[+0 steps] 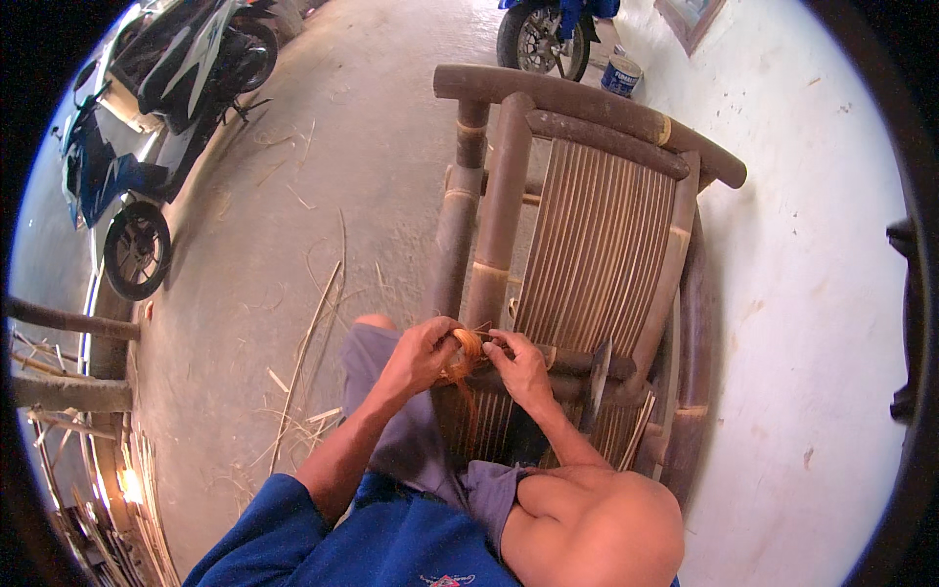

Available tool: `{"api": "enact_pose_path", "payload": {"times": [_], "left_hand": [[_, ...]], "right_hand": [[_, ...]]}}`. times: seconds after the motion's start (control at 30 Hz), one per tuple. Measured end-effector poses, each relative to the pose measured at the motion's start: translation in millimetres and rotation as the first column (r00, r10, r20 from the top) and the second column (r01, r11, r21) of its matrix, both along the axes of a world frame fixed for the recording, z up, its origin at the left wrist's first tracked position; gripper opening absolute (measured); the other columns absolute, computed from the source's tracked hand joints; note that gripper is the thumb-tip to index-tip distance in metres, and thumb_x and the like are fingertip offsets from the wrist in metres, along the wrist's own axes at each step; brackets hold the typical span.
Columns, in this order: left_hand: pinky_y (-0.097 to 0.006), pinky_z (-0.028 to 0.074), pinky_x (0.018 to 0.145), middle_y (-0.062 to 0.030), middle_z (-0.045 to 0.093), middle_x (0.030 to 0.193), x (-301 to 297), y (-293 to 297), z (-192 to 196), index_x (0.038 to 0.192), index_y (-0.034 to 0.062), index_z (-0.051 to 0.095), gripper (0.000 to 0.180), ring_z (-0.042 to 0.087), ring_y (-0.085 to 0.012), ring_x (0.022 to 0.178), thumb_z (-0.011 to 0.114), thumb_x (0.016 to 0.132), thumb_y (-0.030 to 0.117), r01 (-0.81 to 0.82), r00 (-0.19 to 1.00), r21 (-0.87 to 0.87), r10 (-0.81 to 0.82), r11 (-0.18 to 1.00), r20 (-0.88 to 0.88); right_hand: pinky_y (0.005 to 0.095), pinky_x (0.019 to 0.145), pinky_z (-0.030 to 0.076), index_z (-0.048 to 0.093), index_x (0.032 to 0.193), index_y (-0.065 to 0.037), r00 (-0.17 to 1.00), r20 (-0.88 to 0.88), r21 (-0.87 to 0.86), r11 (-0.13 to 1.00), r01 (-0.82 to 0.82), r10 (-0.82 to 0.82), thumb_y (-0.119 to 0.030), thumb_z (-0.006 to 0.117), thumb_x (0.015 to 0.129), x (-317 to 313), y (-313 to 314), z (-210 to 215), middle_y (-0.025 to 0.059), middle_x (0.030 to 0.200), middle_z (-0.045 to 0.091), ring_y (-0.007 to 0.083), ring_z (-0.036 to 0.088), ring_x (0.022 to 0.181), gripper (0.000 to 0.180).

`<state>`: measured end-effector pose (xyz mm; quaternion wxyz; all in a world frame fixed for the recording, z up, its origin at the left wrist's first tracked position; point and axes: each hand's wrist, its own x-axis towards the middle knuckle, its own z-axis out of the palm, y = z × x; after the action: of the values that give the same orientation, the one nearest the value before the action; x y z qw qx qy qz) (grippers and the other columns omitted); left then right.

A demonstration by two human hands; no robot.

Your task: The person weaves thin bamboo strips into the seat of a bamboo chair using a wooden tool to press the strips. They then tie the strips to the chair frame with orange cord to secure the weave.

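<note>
At chair (491, 240) | orange coil (469, 342) between fingertips | left hand (423, 354) pinching it | right hand (520, 368) pinching strand (480, 335)

Blue shirt (381, 536), greyish-purple shorts (409, 448)

At the upper left of my feed I have a dark motorbike (178, 86) on the grey floor (377, 127); up top, a blue motorbike (571, 16) with a bucket (620, 76) near it; rightward, a white wall (797, 293).
</note>
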<state>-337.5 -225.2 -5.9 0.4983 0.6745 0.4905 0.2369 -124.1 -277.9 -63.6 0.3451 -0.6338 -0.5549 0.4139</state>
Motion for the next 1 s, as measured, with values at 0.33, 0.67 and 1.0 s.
{"api": "enact_pose_path", "payload": {"times": [0.33,0.67,1.0], "left_hand": [[-0.046,0.052,0.076,-0.0220,0.067,0.092,-20,-15,-7,0.101,-0.0002,0.063,0.020,0.068,-0.0400,0.089,0.062,0.096,0.019,-0.011,0.998,0.053,0.014,0.999,-0.055],[-0.052,0.052,0.081,-0.0152,0.073,0.095,0,-60,-77,0.095,0.0081,0.070,0.016,0.070,-0.0361,0.098,0.063,0.092,0.022,0.489,0.809,0.208,-0.351,0.847,-0.472],[-0.049,0.049,0.097,-0.0104,0.072,0.121,-1,-40,-30,0.109,0.0148,0.076,0.039,0.068,-0.0363,0.108,0.067,0.092,0.048,0.688,0.646,0.067,-0.568,0.723,-0.510]], "right_hand": [[0.0381,0.084,0.057,0.057,0.087,-0.009,0.725,-0.650,-0.199,0.972,0.125,-0.226,-0.027,0.050,0.111,37,10,67,0.0015,0.070,0.055,0.0178,0.064,0.072,0.031],[0.0254,0.042,0.021,0.046,0.081,-0.015,0.732,-0.654,0.355,0.776,0.522,-0.194,-0.031,0.051,0.110,142,33,301,-0.0060,0.063,0.034,0.0053,0.026,0.049,0.033],[0.0305,0.056,0.037,0.063,0.104,-0.006,0.821,0.112,0.735,0.602,0.311,-0.560,-0.022,0.054,0.106,128,35,346,0.0021,0.074,0.053,0.0144,0.045,0.065,0.019]]}}
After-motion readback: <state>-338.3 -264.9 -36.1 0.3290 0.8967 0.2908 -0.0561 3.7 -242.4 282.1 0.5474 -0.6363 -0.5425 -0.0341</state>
